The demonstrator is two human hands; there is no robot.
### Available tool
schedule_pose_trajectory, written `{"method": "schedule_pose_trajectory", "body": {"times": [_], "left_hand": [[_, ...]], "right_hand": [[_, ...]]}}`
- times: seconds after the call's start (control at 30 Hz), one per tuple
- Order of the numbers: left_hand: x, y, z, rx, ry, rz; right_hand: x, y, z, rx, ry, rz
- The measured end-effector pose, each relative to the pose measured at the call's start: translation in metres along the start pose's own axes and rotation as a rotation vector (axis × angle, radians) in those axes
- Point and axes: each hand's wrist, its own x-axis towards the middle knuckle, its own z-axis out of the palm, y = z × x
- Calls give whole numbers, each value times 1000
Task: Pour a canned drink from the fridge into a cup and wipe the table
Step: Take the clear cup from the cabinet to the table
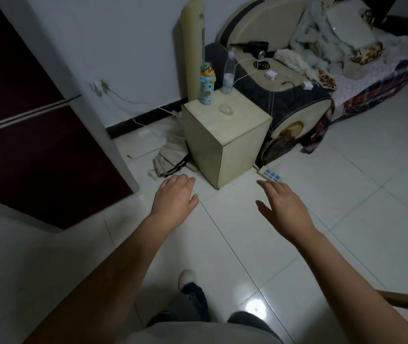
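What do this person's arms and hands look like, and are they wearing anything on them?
Both forearms are bare right up to the bottom of the picture, with no sleeves showing. The left hand and right hand wear no gloves, and I see no watch, ring or bracelet.

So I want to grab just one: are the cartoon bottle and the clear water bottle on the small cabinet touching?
Apart. The head view shows bare cabinet top and wall between the cartoon bottle and the water bottle.

A dark-red fridge stands closed, left of the cream table.
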Motion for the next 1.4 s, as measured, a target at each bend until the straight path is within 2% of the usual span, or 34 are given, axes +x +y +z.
{"method": "schedule_pose_trajectory", "body": {"times": [0.4, 0.9, 1.17, 1.4], "left_hand": [[172, -67, -25, -31, 31, 45], [453, -75, -24, -11, -43, 41], [542, -74, -3, 0, -132, 36], [589, -75, 41, -100, -162, 29]], "right_hand": [[169, 6, 2, 69, 35, 107], [427, 116, 19, 169, -5, 93], [497, 154, 43, 328, -41, 178], [536, 176, 84, 555, -56, 324]]}}
